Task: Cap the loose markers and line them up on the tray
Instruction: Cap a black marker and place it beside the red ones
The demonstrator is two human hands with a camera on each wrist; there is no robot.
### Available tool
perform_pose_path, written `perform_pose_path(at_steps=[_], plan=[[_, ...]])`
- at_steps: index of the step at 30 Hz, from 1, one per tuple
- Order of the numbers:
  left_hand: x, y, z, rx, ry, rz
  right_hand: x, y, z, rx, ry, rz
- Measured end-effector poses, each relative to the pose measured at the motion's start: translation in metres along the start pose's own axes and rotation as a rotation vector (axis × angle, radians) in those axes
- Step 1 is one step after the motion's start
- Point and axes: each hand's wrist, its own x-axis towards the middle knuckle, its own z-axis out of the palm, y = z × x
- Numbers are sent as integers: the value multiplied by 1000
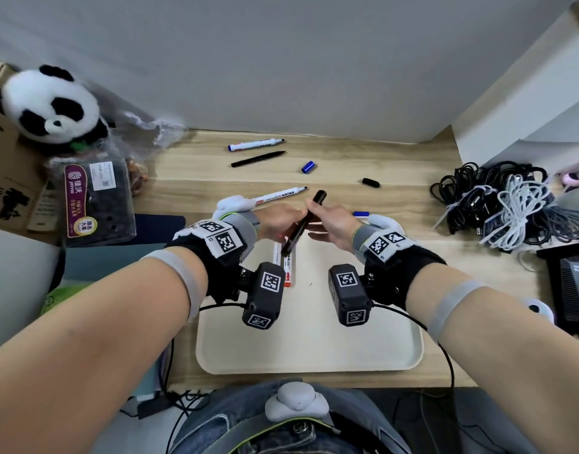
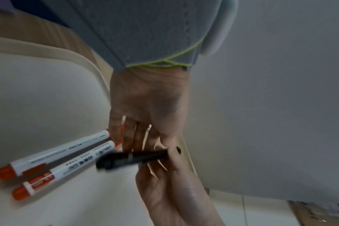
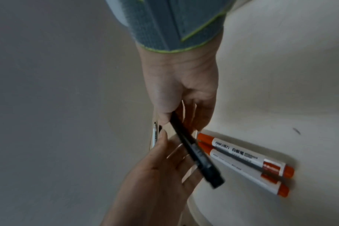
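Two orange-capped markers (image 1: 286, 267) lie side by side on your tray (image 1: 314, 339), at its far left part, touching along their length. Left of the tray sits a dark packet with a purple label (image 1: 95, 201), and behind it a plush panda (image 1: 49, 106) leans on a cardboard box (image 1: 3, 178).

Your left hand (image 1: 278, 221) is over the tray's far edge, fingers loosely extended and close to the black marker (image 1: 303, 224); whether they actually press on it you cannot tell, but they are not wrapped round it. In the left wrist view that hand (image 2: 147, 107) hangs above the orange pair with the black marker (image 2: 132, 158) crossing just past its fingertips.

Your right hand (image 1: 330, 221) pinches the black marker between thumb and fingers, holding it tilted, its capped end up and away from you, its lower end above the orange pair. The right wrist view shows the thumb of that hand (image 3: 182, 94) on the barrel (image 3: 195, 151).

Beyond your hands, on the wooden desk (image 1: 396, 158), lie three uncapped pens: a white one (image 1: 281, 194), a slim black one (image 1: 258, 158), and a blue-ended one (image 1: 255, 144). Further right rest a blue cap (image 1: 308, 167) and a black cap (image 1: 370, 182), well apart. A blue marker end (image 1: 361, 213) peeks out behind your right wrist. At the far right sits a heap of bundled cables (image 1: 501, 208).
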Motion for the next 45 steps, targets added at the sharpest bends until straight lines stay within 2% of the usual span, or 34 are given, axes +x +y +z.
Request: perform_pose_path(at_steps=[2, 6, 10, 16, 31, 34, 37, 41, 43, 45], plan=[[2, -10, -5, 31, 64, -44, 2, 6, -3, -68, 16, 55], [10, -29, -14, 10, 208, -119, 9, 23, -7, -367, -17, 139], [13, -38, -16, 13, 227, -184, 17, 37, 0, -609, -58, 144], [25, -41, -14, 16, 205, -227, 27, 37, 14, -875, 37, 56], [39, -43, -21, -34, 213, -265, 44, 31, 18, -802, 83, 5], [46, -41, -28, -19, 265, -235, 52, 23, 1, -744, 177, -16], [51, -31, -36, -57, 329, -192, 58, 9, -25, -691, 342, -34], [63, -14, -44, -157, 320, -146, 63, -7, -62, -726, 573, -54], [73, -9, -47, -122, 403, -87, 67, -11, -75, -721, 600, -51], [80, -5, -51, 4, 476, -30, 70, -14, -84, -755, 609, -28]])
